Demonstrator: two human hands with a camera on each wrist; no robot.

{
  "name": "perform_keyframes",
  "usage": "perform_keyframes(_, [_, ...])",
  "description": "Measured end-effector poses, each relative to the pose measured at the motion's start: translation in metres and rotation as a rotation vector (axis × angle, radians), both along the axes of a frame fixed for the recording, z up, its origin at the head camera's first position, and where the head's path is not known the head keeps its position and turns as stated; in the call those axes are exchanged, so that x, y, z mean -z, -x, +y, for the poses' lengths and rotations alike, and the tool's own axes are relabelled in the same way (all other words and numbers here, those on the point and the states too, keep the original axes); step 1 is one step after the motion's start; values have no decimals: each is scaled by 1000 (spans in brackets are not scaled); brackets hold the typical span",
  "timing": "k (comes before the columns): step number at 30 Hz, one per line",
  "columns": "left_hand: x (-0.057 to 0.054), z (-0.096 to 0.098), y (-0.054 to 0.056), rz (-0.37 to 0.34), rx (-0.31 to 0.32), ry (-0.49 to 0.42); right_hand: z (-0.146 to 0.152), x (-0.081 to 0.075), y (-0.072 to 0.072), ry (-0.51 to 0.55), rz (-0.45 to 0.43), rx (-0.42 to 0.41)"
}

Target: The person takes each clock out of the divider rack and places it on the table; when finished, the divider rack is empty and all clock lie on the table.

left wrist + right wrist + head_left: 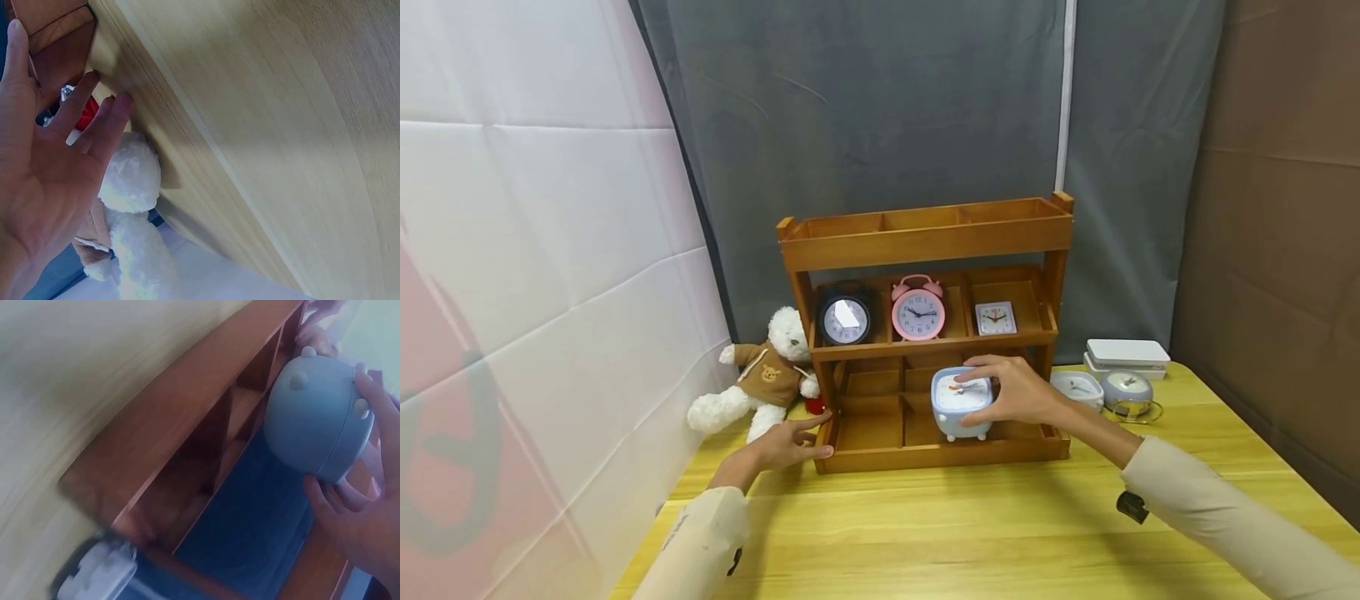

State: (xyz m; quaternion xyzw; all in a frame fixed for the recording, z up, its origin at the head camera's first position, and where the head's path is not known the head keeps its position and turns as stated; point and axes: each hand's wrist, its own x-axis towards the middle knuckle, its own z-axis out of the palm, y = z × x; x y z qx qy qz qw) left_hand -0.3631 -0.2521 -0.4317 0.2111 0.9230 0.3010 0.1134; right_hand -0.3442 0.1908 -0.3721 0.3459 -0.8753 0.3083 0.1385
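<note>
My right hand (pixel 1018 390) holds a light blue alarm clock (pixel 957 398) between thumb and fingers, in front of the bottom tier of a brown wooden shelf (pixel 925 244). The clock's white face tilts upward in the head view, and its rounded back with small white knobs shows in the right wrist view. My left hand (pixel 782 446) has its fingers extended at the shelf's lower left post. On the middle tier stand a black alarm clock (pixel 846 320), a pink twin-bell clock (pixel 918 314) and a small white square clock (pixel 996 318).
A white teddy bear in a brown hoodie (pixel 770 377) leans left of the shelf, near a small red object (pixel 815 406). At right lie a white clock (pixel 1077 387), a greyish-lilac clock (pixel 1126 388) and white boxes (pixel 1126 354). Grey curtain (pixel 887 108) hangs behind.
</note>
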Motion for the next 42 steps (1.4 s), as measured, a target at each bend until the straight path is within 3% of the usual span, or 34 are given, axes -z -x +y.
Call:
perform_keyframes(11, [-5, 2, -2, -10, 25, 16, 64, -13, -7, -43, 102, 81])
perform_keyframes(23, [-8, 1, -3, -7, 22, 20, 133, -23, -14, -121, 142, 194])
perform_keyframes(27, [-7, 1, -4, -15, 20, 15, 151, -15, -15, -144, 164, 218])
perform_keyframes(35, [-2, 0, -3, -13, 32, 19, 181, 6, -20, -156, 126, 261])
perform_keyframes(42, [0, -1, 0, -12, 38, 22, 193, 30, -19, -180, 254, 245])
